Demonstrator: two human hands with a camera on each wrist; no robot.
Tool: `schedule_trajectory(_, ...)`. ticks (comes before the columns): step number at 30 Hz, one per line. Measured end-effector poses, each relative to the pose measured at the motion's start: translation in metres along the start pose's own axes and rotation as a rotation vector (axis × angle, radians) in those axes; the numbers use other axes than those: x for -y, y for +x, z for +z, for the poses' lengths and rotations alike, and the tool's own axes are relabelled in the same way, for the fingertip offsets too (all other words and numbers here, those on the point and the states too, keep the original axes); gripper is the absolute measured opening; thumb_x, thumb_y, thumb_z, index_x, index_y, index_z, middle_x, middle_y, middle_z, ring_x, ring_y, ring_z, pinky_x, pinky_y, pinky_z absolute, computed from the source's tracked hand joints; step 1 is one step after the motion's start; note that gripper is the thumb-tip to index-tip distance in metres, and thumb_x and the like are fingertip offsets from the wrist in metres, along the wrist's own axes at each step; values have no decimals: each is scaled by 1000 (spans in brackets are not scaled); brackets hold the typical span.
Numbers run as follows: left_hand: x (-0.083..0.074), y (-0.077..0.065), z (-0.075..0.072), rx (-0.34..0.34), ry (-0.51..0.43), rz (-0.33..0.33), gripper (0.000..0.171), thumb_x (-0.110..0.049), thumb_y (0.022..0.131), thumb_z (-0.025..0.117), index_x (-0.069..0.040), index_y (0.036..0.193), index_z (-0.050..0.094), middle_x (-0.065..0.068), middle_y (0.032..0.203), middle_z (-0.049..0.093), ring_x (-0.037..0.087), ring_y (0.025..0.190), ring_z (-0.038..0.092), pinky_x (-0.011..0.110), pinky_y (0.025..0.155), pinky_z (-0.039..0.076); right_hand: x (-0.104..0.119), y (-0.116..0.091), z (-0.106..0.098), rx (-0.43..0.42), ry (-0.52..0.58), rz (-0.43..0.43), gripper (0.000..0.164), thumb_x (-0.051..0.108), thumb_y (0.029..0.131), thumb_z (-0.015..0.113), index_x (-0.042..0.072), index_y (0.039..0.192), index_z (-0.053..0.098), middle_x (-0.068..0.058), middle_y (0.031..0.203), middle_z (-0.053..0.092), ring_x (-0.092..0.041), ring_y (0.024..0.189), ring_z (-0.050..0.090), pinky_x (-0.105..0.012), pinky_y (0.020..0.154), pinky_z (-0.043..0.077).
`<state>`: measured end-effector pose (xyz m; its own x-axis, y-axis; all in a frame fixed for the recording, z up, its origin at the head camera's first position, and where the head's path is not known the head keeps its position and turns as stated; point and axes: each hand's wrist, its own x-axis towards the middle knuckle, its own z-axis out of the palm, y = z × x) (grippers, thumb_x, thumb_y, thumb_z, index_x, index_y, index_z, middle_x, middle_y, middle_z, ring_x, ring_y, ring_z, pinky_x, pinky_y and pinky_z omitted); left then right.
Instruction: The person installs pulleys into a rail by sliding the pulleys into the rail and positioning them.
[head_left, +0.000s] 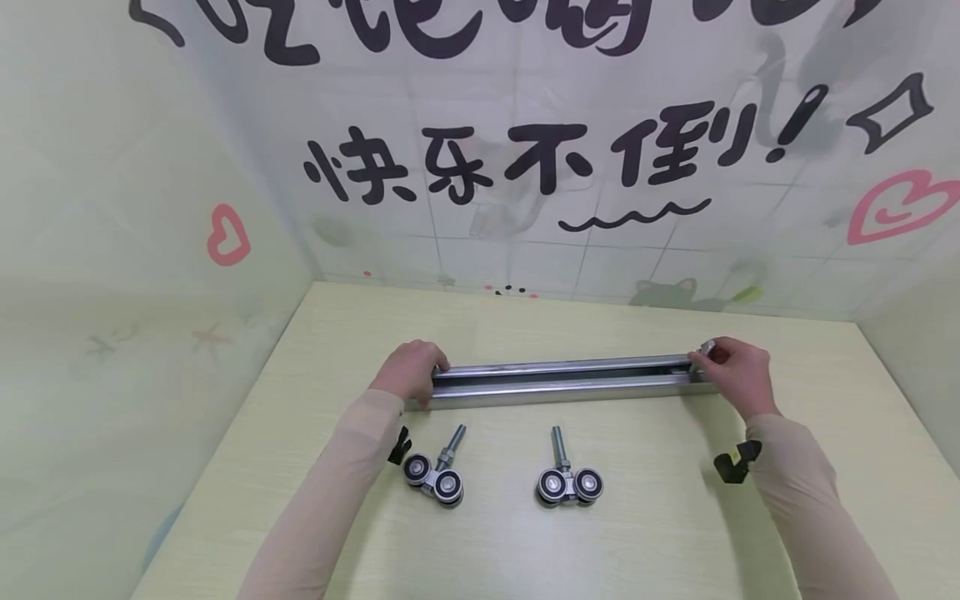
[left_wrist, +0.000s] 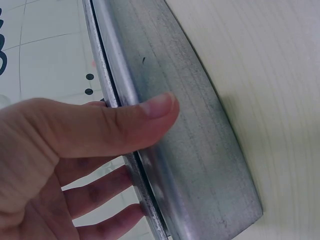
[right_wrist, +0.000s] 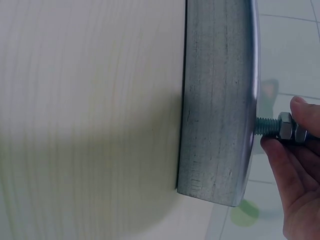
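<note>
A long steel channel rail (head_left: 562, 390) lies crosswise on the table, its lengthwise slot facing up. My left hand (head_left: 408, 371) grips the rail's left end, thumb (left_wrist: 155, 112) on the near side wall and fingers at the far side. At the other end, my right hand (head_left: 738, 375) pinches a threaded bolt (right_wrist: 267, 126) by its nuts (right_wrist: 285, 126). The bolt stands out of the slot, and whatever joins its lower end is hidden inside the rail. Two roller trolleys (head_left: 448, 486) (head_left: 570, 485) with threaded bolts lie on the table in front of the rail.
The pale wood-grain table (head_left: 637, 533) meets a printed curtain (head_left: 480, 258) behind the rail and another curtain (head_left: 150, 375) at the left. Black straps (head_left: 738, 462) hang at both wrists.
</note>
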<state>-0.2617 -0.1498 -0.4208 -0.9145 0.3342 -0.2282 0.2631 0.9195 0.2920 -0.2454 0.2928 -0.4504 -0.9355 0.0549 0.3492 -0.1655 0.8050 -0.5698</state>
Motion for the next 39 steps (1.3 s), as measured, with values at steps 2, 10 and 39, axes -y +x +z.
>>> schedule_trajectory(2,0,0,0,-1,-1,0,63,10,43,75,-6,103,66,11,102,67,22,84,56,39,82,51,1,0,1,2,-2,-4,18,14,74,68,-4,72,63,-19,64,64,-8,52,49,-25,45,43)
schedule_trajectory(10,-1,0,-1,1,1,8,63,10,43,75,-6,103,66,11,102,67,22,84,56,39,82,51,5,0,1,12,-12,-19,19,15,74,69,-3,71,64,-19,63,65,-4,51,48,-28,46,44)
schedule_trajectory(39,-2,-3,-4,2,-1,0,62,10,43,74,-6,102,66,11,102,67,23,87,56,40,85,50,15,-1,11,45,6,-33,21,18,74,69,-3,72,64,-20,64,66,-15,55,54,-33,49,47)
